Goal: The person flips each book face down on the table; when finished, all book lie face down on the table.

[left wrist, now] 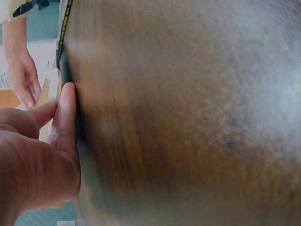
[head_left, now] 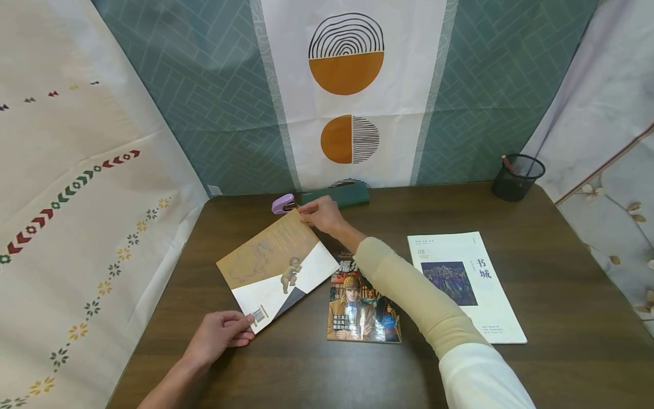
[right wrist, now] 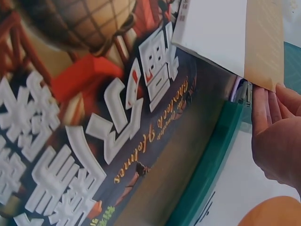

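Note:
A tan and white book [head_left: 278, 264] with a small cherub figure and a barcode is tilted at an angle over the left of the table. My left hand [head_left: 219, 336] pinches its near corner beside the barcode between thumb and fingers. At the far corner my right hand [head_left: 323, 216] pinches the tan edge, as the right wrist view also shows. Under the right forearm lies a Sherlock Holmes book [head_left: 360, 312] with a detective in a cap on its cover; the arm hides its upper right part.
A white book [head_left: 493, 295] with a dark blue picture lies to the right. Along the back edge are a purple stapler [head_left: 283, 204] and a green case [head_left: 351, 195]. A black mesh pen holder [head_left: 517, 180] stands in the far right corner of the wooden table [head_left: 306, 369].

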Available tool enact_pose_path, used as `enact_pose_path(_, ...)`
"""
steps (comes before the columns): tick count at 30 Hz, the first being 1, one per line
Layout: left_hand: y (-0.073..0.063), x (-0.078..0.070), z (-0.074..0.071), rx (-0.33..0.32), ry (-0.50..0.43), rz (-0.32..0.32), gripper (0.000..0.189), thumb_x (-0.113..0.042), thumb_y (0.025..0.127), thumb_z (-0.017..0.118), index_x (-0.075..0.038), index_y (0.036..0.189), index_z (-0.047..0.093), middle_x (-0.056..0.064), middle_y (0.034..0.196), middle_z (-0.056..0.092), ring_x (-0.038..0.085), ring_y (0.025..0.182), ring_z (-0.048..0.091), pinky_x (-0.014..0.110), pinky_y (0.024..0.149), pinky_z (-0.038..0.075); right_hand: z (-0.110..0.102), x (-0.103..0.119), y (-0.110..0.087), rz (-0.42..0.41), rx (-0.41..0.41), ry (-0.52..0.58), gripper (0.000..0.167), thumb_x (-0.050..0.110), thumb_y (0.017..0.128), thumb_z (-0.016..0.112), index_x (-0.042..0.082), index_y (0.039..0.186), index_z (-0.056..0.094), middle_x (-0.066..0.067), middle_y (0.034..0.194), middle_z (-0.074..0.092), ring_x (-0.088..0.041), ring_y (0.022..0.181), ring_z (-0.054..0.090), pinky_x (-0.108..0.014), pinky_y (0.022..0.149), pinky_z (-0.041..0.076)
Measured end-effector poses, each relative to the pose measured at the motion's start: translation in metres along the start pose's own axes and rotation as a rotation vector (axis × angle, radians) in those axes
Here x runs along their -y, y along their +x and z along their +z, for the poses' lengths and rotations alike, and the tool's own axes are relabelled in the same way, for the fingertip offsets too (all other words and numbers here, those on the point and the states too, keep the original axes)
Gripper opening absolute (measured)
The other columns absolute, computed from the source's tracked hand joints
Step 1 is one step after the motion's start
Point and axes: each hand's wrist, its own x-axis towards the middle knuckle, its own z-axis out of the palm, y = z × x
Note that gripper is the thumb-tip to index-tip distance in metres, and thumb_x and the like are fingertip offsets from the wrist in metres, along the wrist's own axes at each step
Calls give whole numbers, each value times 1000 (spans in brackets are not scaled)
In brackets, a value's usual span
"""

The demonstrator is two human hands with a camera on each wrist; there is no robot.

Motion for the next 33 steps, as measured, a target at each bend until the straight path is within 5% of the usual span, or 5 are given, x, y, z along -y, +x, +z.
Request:
enact_pose_path(14, -2, -3, 0, 163, 34, -10, 32, -22, 106, 69, 8, 96, 72, 13, 88, 77, 15, 77, 75, 31, 71, 64, 10, -4, -3, 3, -15, -204, 23, 7, 97, 79, 5, 119, 81, -12, 114, 79, -23, 103, 75, -29, 82, 61)
enact_pose_path(33, 1, -8, -1, 260, 128, -52, 33, -24, 106, 68, 4, 89, 71, 12, 84, 77, 13, 71, 73, 30, 66, 63, 16, -13, -4, -24, 172, -353, 31, 8, 100, 75, 7, 130, 76, -7, 127, 75, -24, 127, 66, -32, 104, 53)
